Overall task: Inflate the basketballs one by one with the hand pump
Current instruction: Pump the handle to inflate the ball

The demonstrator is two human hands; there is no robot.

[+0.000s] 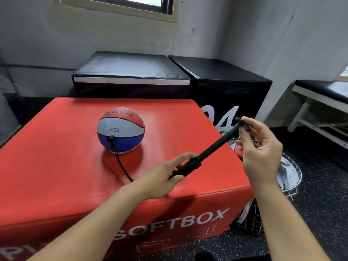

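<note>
Left hand (pixel 162 176) is gripping the pump (pixel 197 161) barrel; right hand (pixel 259 147) is pinching the extended handle. Hose is plugged into the ball (pixel 120 129). Mid-stroke; next, pushing in.

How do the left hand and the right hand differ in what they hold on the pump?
The left hand grips the pump barrel, low over the red box; the right hand pinches the handle, higher, past the box edge. Both hold the same pump.

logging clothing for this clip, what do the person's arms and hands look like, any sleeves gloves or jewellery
Both forearms are bare, with no sleeves in view. The left hand and right hand wear no gloves, and no rings, watch or bracelets show. Nails look short and unpainted.
</note>
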